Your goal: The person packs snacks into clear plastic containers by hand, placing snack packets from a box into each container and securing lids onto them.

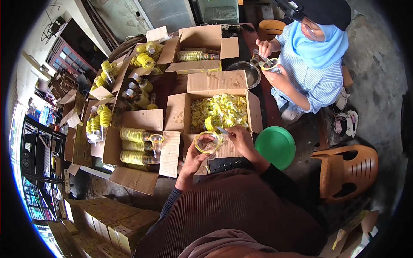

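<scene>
My left hand (192, 163) is closed around a clear plastic cup (208, 150) with a yellow rim, its mouth tilted up toward me. Just to the right of the cup, my right hand (241, 141) pinches a thin, flat, greyish blade-like tool (222, 130) whose tip points at the rim. Whether the tip touches the rim I cannot tell. Directly beyond both hands, an open cardboard box (218, 81) holds a heap of yellow-and-white strips (218, 110). One yellow ring-like piece (209, 123) lies at the heap's near edge, close to the cup.
On the left, a cardboard box (137, 116) holds stacked yellow-rimmed cups (133, 146); more boxed cups stand behind. A green round lid or basin (275, 147) and an orange chair (346, 172) are at right. Across from me, a co-worker (312, 64) holds another cup (271, 65).
</scene>
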The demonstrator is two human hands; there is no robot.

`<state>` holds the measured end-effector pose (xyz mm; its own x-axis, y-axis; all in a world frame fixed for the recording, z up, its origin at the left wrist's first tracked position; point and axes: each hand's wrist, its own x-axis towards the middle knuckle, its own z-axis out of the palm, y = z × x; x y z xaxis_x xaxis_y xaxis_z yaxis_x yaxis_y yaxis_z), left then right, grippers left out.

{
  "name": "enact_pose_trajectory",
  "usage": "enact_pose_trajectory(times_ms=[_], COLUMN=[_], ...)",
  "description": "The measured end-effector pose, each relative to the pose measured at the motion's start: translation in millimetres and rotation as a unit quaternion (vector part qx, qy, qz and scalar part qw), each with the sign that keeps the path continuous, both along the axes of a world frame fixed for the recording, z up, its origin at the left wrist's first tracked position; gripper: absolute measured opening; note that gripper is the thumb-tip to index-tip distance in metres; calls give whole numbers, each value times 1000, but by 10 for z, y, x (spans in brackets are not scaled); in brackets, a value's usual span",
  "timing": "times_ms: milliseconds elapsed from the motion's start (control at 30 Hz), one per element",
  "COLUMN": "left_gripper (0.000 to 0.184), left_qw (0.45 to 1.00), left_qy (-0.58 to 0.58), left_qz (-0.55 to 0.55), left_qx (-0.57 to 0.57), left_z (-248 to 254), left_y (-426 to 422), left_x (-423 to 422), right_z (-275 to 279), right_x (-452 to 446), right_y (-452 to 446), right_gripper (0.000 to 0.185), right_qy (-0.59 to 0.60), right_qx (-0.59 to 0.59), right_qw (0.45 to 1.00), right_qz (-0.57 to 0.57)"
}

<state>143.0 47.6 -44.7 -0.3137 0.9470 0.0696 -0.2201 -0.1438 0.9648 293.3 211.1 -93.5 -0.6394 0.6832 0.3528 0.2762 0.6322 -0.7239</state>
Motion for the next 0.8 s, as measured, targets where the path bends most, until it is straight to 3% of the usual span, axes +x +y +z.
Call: enact_pose_trajectory(times_ms=[167, 267, 333, 400, 467, 500, 533, 567, 600, 667, 733, 800], left_gripper=[64, 64, 63, 60, 62, 70, 78, 80, 80, 78, 73, 67], left_qw=[1000, 999, 997, 989, 989, 990, 991, 991, 990, 994, 988, 988], left_qy=[-23, -33, -56, -141, -145, -140, -133, -128, -131, -90, -97, -54], left_qz=[13, 39, 37, 23, 23, 19, 14, 16, 20, 21, 48, 69], left_qx=[-8, -10, -44, -40, -30, -29, -28, -36, -39, -61, -106, -126], left_z=[22, 74, -5, -143, -147, -173, -203, -252, -276, -298, -255, -308], left_y=[-68, -78, -125, -161, -165, -172, -180, -190, -207, -209, -204, -239], left_x=[-73, -63, -102, -120, -102, -110, -118, -128, -132, -174, -174, -159], right_z=[-532, -645, -611, -506, -398, -348, -295, -237, -115, 60, 11, -39], right_x=[-97, -118, -112, -104, -129, -151, -169, -170, -161, -191, -259, -292], right_y=[168, 187, 196, 157, 115, 92, 74, 67, 6, -100, -138, -186], right_gripper=[17, 19, 22, 22, 21, 19, 17, 21, 21, 29, 30, 24], right_qy=[-41, -130, -107, -101, -95, -42, 12, -8, -12, 133, 122, 124], right_qx=[-104, -48, 131, 141, 151, -22, -195, -323, -327, -485, -466, -511], right_qw=[992, 989, 986, 985, 984, 998, 976, 935, 933, 820, 825, 795], right_qz=[59, 46, 16, 2, -14, 41, 93, 147, 150, 272, 296, 302])
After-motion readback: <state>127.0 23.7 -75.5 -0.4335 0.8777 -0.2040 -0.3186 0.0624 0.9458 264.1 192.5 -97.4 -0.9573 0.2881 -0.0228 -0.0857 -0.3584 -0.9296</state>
